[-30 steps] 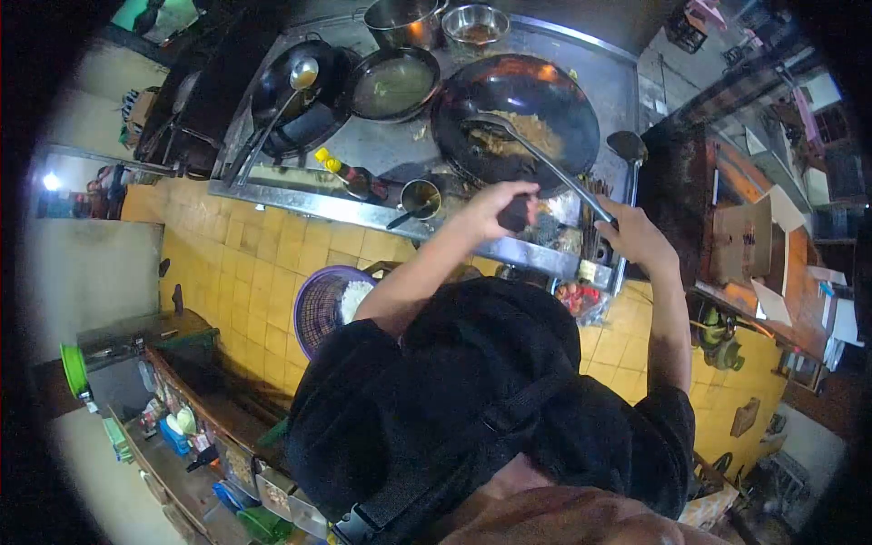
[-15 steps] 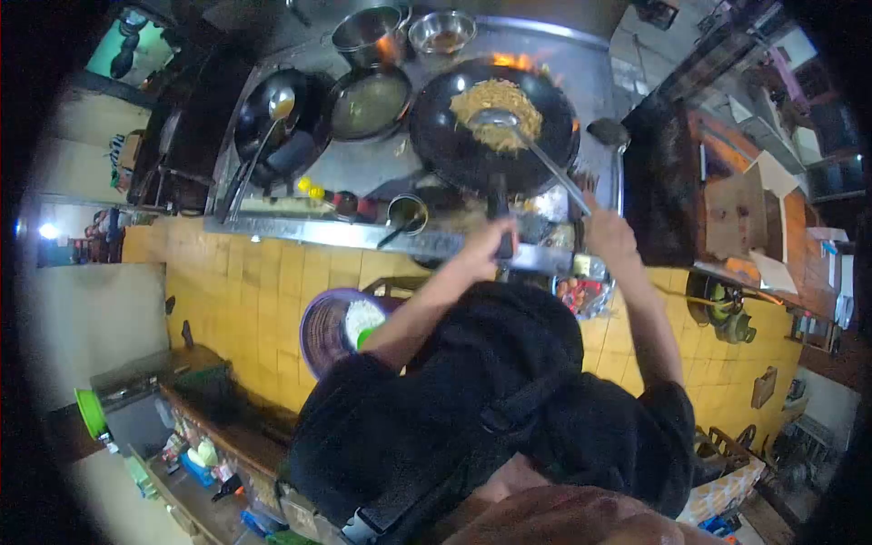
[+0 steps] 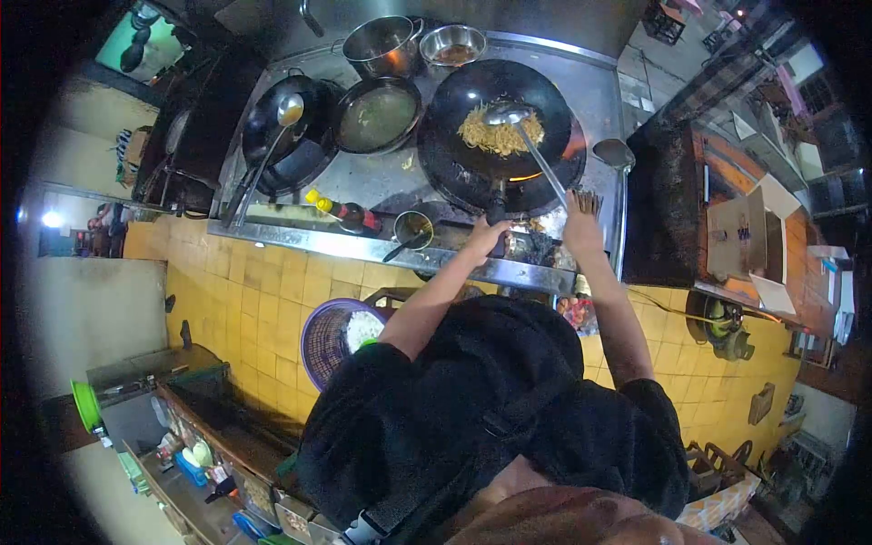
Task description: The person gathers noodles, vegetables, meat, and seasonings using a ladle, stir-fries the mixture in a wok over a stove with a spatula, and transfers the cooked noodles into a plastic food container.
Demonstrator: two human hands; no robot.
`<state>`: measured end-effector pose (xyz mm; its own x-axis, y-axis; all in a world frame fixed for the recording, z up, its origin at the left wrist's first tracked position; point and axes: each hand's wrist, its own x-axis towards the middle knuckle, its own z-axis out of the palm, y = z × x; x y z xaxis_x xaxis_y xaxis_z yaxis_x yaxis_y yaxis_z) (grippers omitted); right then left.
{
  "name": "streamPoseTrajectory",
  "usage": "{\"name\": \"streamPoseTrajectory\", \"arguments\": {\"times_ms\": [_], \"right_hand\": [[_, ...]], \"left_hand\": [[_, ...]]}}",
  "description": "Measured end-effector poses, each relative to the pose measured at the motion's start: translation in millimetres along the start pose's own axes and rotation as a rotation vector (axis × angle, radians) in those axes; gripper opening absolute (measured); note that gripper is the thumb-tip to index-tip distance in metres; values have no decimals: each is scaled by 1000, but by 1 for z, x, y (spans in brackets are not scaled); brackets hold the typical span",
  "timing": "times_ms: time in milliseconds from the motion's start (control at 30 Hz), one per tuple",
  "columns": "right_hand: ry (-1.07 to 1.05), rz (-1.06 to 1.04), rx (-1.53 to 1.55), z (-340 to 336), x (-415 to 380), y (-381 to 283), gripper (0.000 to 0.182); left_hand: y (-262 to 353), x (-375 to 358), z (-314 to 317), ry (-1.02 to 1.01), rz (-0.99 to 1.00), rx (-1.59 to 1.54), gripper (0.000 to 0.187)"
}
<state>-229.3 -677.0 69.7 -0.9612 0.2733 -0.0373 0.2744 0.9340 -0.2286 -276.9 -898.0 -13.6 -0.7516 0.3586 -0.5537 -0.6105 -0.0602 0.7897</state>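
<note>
My left hand (image 3: 486, 240) is wrapped round the handle (image 3: 498, 211) of a large black wok (image 3: 445, 154) on the stove. Noodles (image 3: 495, 138), light brown, lie in the middle of the wok. In my right hand (image 3: 582, 234) is the long metal handle of a ladle (image 3: 538, 162), whose round head rests over the far part of the noodles. An orange glow shows at the wok's near and right sides. Next to my right hand stands a bundle of thin sticks (image 3: 589, 203), perhaps a brush.
Left of the wok are a pan of liquid (image 3: 377, 118), a second wok (image 3: 300, 163) holding a ladle, a bottle with a yellow cap (image 3: 350, 216) and a small pot (image 3: 414, 227). Behind stand a deep pot (image 3: 381, 45) and a steel bowl (image 3: 453, 45). A purple basket (image 3: 318, 341) is on the floor.
The wok has tipped and come slightly towards me, and the noodles sit nearer its handle. Flames at its far rim are gone; a glow shows at the near side. Both hands keep their grip.
</note>
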Motion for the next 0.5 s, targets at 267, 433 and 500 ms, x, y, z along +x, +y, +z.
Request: {"name": "streamPoseTrajectory", "arguments": {"times_ms": [267,433,500], "right_hand": [[116,-91,291,43,-21,-1,50],[-582,234,1021,-18,-1,-13,34],[-313,-88,694,-27,-18,21,39]], "left_hand": [[-9,8,-10,-70,11,-61,14],[-11,12,-12,-93,0,-83,14],[-11,14,-17,-101,8,-65,15]]}}
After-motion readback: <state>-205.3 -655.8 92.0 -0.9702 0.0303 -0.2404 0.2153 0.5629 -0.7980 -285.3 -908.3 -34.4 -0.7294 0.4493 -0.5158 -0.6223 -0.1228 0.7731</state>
